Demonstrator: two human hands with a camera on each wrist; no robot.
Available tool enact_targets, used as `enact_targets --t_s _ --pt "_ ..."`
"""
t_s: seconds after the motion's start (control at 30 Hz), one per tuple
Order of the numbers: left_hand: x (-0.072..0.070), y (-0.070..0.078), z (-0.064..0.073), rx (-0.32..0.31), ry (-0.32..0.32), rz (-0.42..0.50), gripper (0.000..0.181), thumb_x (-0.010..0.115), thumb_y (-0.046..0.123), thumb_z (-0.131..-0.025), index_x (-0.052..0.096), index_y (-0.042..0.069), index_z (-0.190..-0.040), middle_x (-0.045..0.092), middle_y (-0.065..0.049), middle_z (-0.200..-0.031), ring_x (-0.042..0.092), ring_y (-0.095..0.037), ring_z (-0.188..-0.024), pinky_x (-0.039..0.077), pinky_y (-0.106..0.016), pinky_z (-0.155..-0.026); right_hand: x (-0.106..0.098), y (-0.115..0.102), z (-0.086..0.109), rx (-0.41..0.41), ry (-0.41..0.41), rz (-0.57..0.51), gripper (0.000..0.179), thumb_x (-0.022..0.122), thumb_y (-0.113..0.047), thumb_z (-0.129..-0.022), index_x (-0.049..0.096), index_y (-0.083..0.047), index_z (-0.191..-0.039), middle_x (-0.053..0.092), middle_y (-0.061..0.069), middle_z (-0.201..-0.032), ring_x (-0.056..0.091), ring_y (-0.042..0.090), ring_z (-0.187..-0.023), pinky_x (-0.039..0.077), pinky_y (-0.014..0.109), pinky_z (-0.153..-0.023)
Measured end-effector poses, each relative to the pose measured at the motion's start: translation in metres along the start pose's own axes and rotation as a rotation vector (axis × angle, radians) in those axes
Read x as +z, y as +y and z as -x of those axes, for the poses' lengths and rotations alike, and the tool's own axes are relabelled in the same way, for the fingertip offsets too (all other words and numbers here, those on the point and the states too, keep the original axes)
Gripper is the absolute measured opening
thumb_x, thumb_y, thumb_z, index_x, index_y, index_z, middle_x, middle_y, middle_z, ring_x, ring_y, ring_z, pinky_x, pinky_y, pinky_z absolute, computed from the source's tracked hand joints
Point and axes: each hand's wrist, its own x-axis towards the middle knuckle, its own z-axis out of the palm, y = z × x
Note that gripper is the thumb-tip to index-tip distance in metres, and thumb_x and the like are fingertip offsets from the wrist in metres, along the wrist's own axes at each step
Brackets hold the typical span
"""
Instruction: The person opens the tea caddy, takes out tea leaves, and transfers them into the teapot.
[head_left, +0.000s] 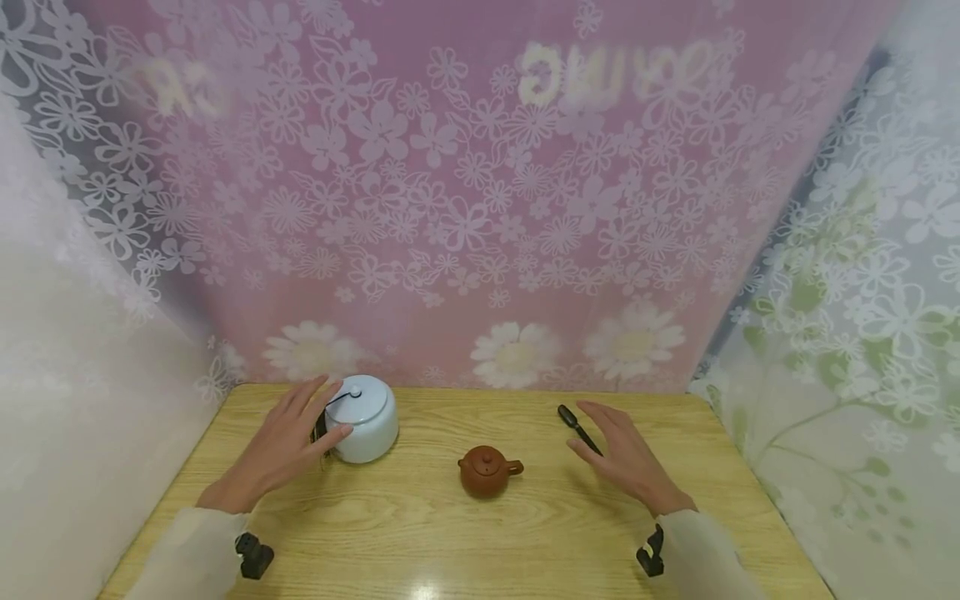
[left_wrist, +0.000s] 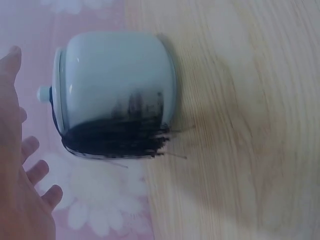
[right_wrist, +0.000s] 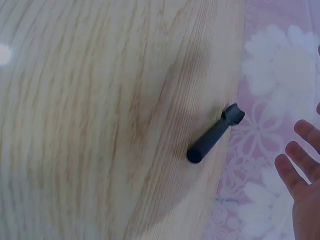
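Observation:
A pale lidded jar [head_left: 367, 437] with a small knob and a dark tassel [left_wrist: 115, 137] stands at the table's back left. My left hand [head_left: 281, 437] hovers beside it with spread fingers, overlapping its left side in the head view. In the left wrist view, the fingers show apart from the jar. On the right lies a small black scoop [right_wrist: 212, 137] with a straight handle. My right hand [head_left: 626, 458] hovers over its near end, fingers extended and holding nothing. Between the hands sits a small reddish-brown clay teapot [head_left: 483, 473], its lid on and handle to the right.
The wooden table [head_left: 420, 542] ends at a pink flowered curtain [head_left: 465, 250] at the back. White patterned curtains [head_left: 862, 333] hang along the sides. Both sleeves carry a black wrist mount [head_left: 253, 557].

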Motion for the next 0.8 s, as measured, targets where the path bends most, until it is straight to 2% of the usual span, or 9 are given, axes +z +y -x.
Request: enact_targets --t_s 0.3,0.57,0.8 --pt "0.011 0.016 -0.014 0.071 0.006 0.031 0.080 0.069 0.049 -0.107 0.038 0.011 -0.170 0.032 -0.020 -0.176 0.028 -0.050 -0.160 0.032 -0.078 -0.122 0.006 -0.018 -0.010 0.010 -0.005 -0.079 0.072 0.070 -0.053 -0.106 0.049 -0.019 -0.165 0.051 0.017 -0.166 0.049 0.048 -0.150 0.042 0.078 -0.115" --pt "0.020 0.038 -0.028 0.114 -0.044 0.102 0.085 0.070 0.049 -0.106 0.032 0.013 -0.173 0.028 -0.016 -0.179 0.024 -0.048 -0.163 0.034 -0.076 -0.123 0.016 -0.028 -0.022 -0.006 0.003 -0.154 0.071 0.073 -0.051 -0.104 0.053 -0.017 -0.163 0.061 0.012 -0.157 0.064 0.042 -0.136 0.055 0.066 -0.108" --pt "0.030 0.054 -0.037 0.187 -0.014 0.094 0.085 0.073 0.046 -0.105 0.034 0.010 -0.172 0.033 -0.018 -0.176 0.031 -0.049 -0.161 0.039 -0.073 -0.122 0.022 -0.042 -0.026 -0.018 -0.008 -0.250 0.065 0.077 -0.043 -0.103 0.058 -0.015 -0.159 0.064 0.012 -0.152 0.065 0.043 -0.133 0.058 0.062 -0.108"
